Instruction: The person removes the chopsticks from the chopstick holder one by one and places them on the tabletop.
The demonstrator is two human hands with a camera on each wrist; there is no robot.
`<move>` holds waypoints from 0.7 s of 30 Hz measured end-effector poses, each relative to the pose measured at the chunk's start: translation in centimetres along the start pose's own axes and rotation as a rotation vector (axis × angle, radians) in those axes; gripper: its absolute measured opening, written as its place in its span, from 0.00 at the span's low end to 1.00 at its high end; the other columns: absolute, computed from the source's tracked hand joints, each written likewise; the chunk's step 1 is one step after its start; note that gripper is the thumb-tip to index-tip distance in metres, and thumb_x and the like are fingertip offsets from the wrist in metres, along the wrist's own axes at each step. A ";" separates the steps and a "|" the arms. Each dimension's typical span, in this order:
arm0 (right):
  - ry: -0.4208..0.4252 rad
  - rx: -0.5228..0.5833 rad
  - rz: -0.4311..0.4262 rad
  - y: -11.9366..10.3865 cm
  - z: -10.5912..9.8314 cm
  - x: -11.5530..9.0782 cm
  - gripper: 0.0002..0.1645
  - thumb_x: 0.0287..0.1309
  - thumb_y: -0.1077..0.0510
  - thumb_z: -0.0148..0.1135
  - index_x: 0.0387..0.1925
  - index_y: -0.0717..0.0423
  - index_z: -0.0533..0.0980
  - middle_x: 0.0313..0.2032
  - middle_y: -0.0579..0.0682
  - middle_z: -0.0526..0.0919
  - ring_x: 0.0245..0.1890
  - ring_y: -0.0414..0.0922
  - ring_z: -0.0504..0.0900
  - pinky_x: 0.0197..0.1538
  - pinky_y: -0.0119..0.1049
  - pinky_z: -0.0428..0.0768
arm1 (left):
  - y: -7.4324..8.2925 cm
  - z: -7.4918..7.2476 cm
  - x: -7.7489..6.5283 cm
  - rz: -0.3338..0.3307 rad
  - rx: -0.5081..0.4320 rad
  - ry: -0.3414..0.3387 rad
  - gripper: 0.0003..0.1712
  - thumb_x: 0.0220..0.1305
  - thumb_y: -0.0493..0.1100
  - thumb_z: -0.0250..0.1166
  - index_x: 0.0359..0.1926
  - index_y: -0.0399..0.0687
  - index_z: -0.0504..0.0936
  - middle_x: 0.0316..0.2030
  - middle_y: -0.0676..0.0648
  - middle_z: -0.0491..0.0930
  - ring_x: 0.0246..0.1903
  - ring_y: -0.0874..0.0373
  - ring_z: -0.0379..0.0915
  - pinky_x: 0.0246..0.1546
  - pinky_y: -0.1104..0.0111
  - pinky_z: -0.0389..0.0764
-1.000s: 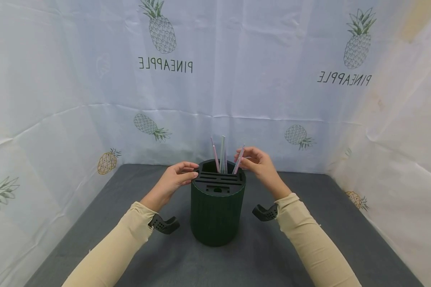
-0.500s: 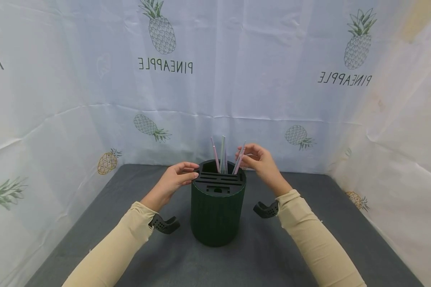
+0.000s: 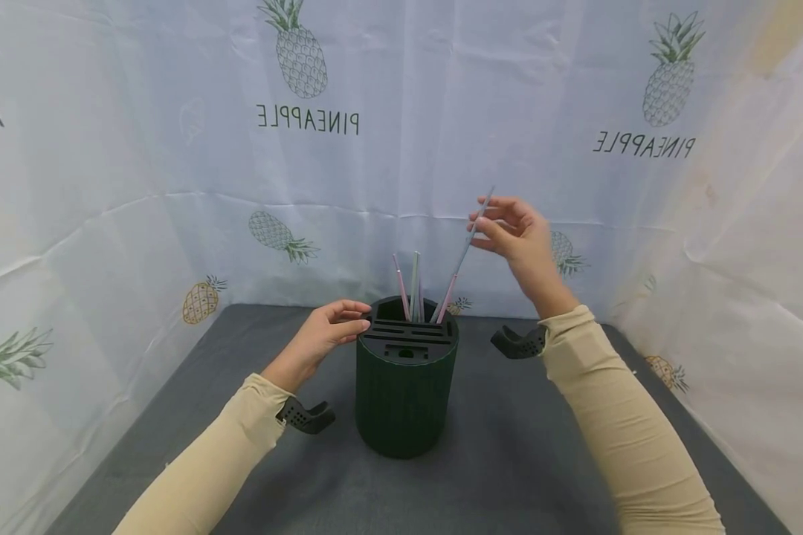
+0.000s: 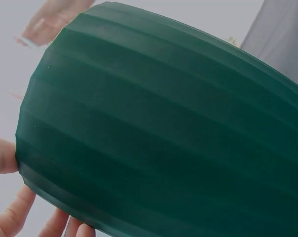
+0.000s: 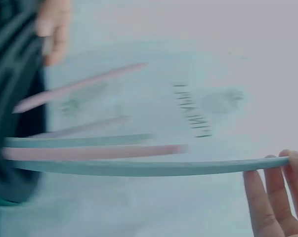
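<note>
In the head view a dark green ribbed pen holder (image 3: 404, 405) stands upright on the table, with a black slotted top. My left hand (image 3: 324, 334) grips its left rim; the left wrist view has the thumb and fingers against the edge of its green wall (image 4: 153, 113). Above and right of the holder, my right hand (image 3: 525, 241) pinches the upper end of a long blue-grey drinking straw (image 3: 465, 251). The straw's lower end is still inside the holder's back opening. Several straws stay in that opening, including a pink straw (image 5: 94, 152) beside the held one.
A dark grey cloth covers the table (image 3: 294, 475). White curtains (image 3: 475, 111) printed with pineapples enclose the back and both sides. Dark straps with brackets (image 3: 518, 342) sit on both wrists.
My right hand has moved up and right, drawing the blue-grey straw most of the way out of the holder. The left hand and the holder stay in place.
</note>
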State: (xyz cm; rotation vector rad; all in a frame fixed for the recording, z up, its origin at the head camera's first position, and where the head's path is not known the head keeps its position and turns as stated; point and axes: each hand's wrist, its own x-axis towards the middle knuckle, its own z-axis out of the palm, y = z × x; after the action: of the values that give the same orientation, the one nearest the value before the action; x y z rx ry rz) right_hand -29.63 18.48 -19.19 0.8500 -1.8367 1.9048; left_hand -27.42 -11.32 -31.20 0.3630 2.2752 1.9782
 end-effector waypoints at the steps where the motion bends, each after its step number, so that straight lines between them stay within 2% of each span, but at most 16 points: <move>1: 0.022 0.027 -0.024 -0.7 -0.2 0.3 0.14 0.61 0.67 0.61 0.49 0.56 0.77 0.40 0.49 0.84 0.41 0.43 0.85 0.45 0.35 0.85 | 0.0 0.0 0.0 0.001 0.001 -0.001 0.22 0.66 0.41 0.63 0.59 0.43 0.75 0.60 0.40 0.70 0.59 0.46 0.69 0.64 0.52 0.70; 6: 0.158 0.193 -0.127 -4.1 -1.6 1.4 0.19 0.57 0.70 0.64 0.51 0.63 0.76 0.38 0.55 0.82 0.37 0.48 0.84 0.41 0.37 0.86 | -0.1 0.0 0.0 -0.002 0.002 0.002 0.22 0.66 0.41 0.63 0.60 0.43 0.74 0.60 0.40 0.70 0.59 0.46 0.69 0.64 0.51 0.70; 11: 0.264 0.260 -0.126 -5.5 -4.1 0.8 0.24 0.53 0.69 0.68 0.53 0.63 0.75 0.38 0.57 0.82 0.36 0.49 0.83 0.40 0.38 0.86 | 0.0 0.0 0.0 -0.004 0.007 0.008 0.22 0.65 0.41 0.63 0.60 0.43 0.74 0.59 0.40 0.70 0.59 0.46 0.69 0.64 0.51 0.70; 15: 0.286 0.241 -0.041 -4.0 -6.0 -0.6 0.26 0.53 0.69 0.68 0.55 0.61 0.74 0.38 0.55 0.82 0.37 0.47 0.84 0.39 0.36 0.86 | 0.0 -0.1 0.0 0.000 0.009 0.004 0.22 0.66 0.41 0.63 0.60 0.43 0.74 0.60 0.39 0.70 0.59 0.45 0.69 0.64 0.51 0.70; 21: 0.213 0.128 0.164 1.7 -7.5 -3.8 0.21 0.58 0.67 0.64 0.53 0.53 0.76 0.37 0.46 0.84 0.37 0.40 0.85 0.38 0.32 0.86 | -0.2 -0.1 0.1 -0.006 0.008 0.007 0.22 0.65 0.41 0.63 0.60 0.43 0.75 0.59 0.40 0.70 0.58 0.46 0.70 0.64 0.51 0.70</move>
State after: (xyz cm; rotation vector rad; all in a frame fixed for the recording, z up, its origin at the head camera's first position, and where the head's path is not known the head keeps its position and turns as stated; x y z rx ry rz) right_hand -29.17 26.29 -22.75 0.5228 -1.7171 2.1415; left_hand -27.54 -11.38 -31.35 0.3494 2.2866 1.9711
